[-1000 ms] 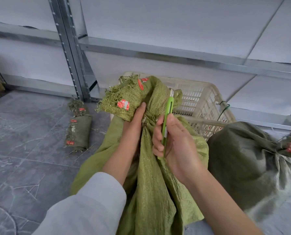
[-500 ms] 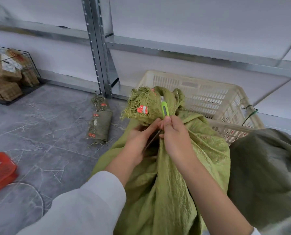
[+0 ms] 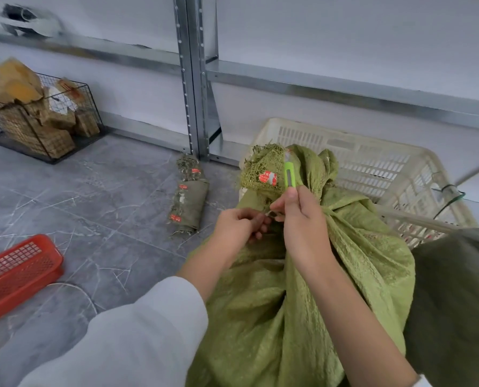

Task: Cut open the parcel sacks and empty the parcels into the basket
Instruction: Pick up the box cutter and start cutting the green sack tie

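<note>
A light green woven parcel sack (image 3: 302, 289) stands upright in front of me, its frayed mouth bunched and tied at the neck. My left hand (image 3: 238, 226) pinches the tie at the sack's neck. My right hand (image 3: 302, 222) grips a bright green utility knife (image 3: 289, 174), whose top end points up beside the frayed top. The cream plastic basket (image 3: 378, 163) stands just behind the sack, and what lies inside it is hidden. A darker green sack (image 3: 456, 303) lies at the right.
A rolled-up empty sack (image 3: 189, 199) lies on the grey tiled floor by the metal shelf upright (image 3: 195, 79). A red plastic tray (image 3: 15, 269) sits at the left edge. A black wire basket (image 3: 41, 121) full of brown parcels stands at the far left.
My view has swung left, bringing the red tray and wire basket into sight. My left hand went from gripping the sack's neck to pinching the tie; the knife stays upright at the neck.
</note>
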`<action>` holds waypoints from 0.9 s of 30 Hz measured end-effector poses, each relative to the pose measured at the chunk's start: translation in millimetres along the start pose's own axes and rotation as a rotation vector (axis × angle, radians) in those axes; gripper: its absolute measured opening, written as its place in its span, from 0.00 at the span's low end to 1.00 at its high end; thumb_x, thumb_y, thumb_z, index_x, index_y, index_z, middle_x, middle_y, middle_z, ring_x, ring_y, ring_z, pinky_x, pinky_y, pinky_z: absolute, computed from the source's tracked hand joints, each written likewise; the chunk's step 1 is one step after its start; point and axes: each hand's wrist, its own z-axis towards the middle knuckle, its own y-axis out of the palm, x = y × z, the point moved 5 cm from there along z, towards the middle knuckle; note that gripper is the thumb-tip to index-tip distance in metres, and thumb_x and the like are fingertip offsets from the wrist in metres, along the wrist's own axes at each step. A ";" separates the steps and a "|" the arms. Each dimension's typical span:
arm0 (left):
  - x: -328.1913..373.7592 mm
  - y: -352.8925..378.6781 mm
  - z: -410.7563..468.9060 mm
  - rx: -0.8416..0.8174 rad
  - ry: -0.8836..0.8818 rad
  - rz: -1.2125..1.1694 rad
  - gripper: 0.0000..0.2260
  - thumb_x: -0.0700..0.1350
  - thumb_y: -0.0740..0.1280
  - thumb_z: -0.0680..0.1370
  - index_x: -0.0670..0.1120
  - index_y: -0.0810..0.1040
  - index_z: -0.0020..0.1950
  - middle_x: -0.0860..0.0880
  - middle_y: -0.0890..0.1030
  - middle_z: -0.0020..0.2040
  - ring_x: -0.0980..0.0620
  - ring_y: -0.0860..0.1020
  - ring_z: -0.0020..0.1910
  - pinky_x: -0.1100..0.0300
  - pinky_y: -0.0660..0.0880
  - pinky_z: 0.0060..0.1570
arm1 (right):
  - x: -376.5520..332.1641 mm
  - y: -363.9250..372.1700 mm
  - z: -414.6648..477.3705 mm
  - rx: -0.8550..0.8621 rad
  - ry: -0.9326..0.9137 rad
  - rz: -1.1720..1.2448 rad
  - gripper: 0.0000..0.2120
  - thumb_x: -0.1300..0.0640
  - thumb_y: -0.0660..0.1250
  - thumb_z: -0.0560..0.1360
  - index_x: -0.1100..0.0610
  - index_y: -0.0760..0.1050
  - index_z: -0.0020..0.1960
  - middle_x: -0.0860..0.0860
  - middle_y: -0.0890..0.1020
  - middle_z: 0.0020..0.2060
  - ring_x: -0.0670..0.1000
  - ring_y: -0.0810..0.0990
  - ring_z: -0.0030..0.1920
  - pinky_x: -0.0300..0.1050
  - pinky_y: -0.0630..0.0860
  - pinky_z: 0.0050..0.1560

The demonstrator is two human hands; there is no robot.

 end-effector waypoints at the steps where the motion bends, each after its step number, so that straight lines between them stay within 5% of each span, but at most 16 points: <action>1: 0.5 -9.3 1.1 0.036 -0.003 0.022 0.10 0.35 0.64 0.80 0.39 0.79 0.40 0.45 0.77 0.33 0.54 0.71 0.28 0.64 0.69 0.30 | -3.3 4.5 0.0 -0.055 -0.011 -0.013 0.17 0.53 0.53 0.83 0.57 0.73 0.41 0.52 0.79 0.37 0.44 0.76 0.35 0.42 0.76 0.40; 5: 9.5 -53.9 5.4 0.229 0.013 -0.032 0.12 0.36 0.65 0.79 0.42 0.81 0.38 0.49 0.78 0.29 0.55 0.70 0.25 0.65 0.68 0.27 | -9.9 31.2 -0.2 -0.285 -0.051 -0.076 0.15 0.54 0.55 0.83 0.58 0.75 0.42 0.40 0.80 0.36 0.39 0.74 0.36 0.34 0.68 0.39; 8: 15.7 -85.2 10.3 0.361 0.022 -0.164 0.12 0.34 0.64 0.78 0.44 0.82 0.37 0.49 0.79 0.29 0.55 0.69 0.24 0.65 0.66 0.25 | -14.7 59.3 0.3 -0.348 -0.078 -0.075 0.14 0.57 0.55 0.83 0.59 0.73 0.42 0.53 0.81 0.46 0.47 0.76 0.47 0.40 0.68 0.48; 11: 15.9 -104.1 11.0 0.384 0.009 -0.189 0.12 0.35 0.64 0.77 0.44 0.82 0.36 0.48 0.79 0.31 0.55 0.68 0.24 0.64 0.63 0.26 | -25.7 92.4 5.1 -0.381 -0.119 -0.018 0.13 0.60 0.57 0.82 0.59 0.76 0.43 0.54 0.77 0.50 0.36 0.72 0.46 0.25 0.64 0.47; 14: 9.8 -121.3 9.5 0.365 -0.036 -0.187 0.13 0.34 0.63 0.78 0.43 0.80 0.36 0.47 0.77 0.31 0.54 0.67 0.27 0.63 0.62 0.28 | -31.4 127.0 16.4 -0.388 -0.070 -0.001 0.14 0.59 0.57 0.82 0.58 0.77 0.43 0.54 0.75 0.51 0.42 0.72 0.47 0.23 0.63 0.44; 17: 14.9 -140.7 7.0 0.284 -0.057 -0.201 0.13 0.35 0.58 0.80 0.43 0.76 0.39 0.48 0.72 0.33 0.56 0.67 0.25 0.66 0.61 0.25 | -31.0 166.8 22.1 -0.429 0.019 0.022 0.14 0.59 0.57 0.81 0.58 0.77 0.41 0.54 0.77 0.47 0.47 0.73 0.43 0.26 0.66 0.40; 21: 16.6 -186.7 -2.0 0.228 -0.009 -0.176 0.13 0.36 0.57 0.82 0.42 0.76 0.40 0.49 0.73 0.30 0.59 0.69 0.23 0.70 0.66 0.25 | -26.2 218.1 15.1 -0.426 0.172 0.203 0.18 0.60 0.56 0.81 0.56 0.72 0.34 0.52 0.79 0.35 0.48 0.76 0.34 0.46 0.75 0.42; 24: -14.1 -223.4 -8.5 0.248 0.009 -0.132 0.10 0.37 0.61 0.81 0.42 0.78 0.42 0.50 0.76 0.28 0.56 0.72 0.25 0.67 0.69 0.29 | -9.4 263.1 -2.0 -0.451 0.234 0.220 0.18 0.59 0.56 0.82 0.56 0.71 0.34 0.55 0.78 0.33 0.51 0.74 0.29 0.40 0.71 0.29; 27: -57.7 -258.1 -12.3 0.338 -0.032 -0.001 0.08 0.38 0.64 0.80 0.44 0.80 0.43 0.51 0.77 0.26 0.57 0.73 0.24 0.68 0.70 0.27 | 22.9 310.1 -42.2 -0.600 0.297 0.105 0.18 0.60 0.57 0.81 0.56 0.70 0.32 0.53 0.73 0.27 0.51 0.71 0.26 0.40 0.69 0.26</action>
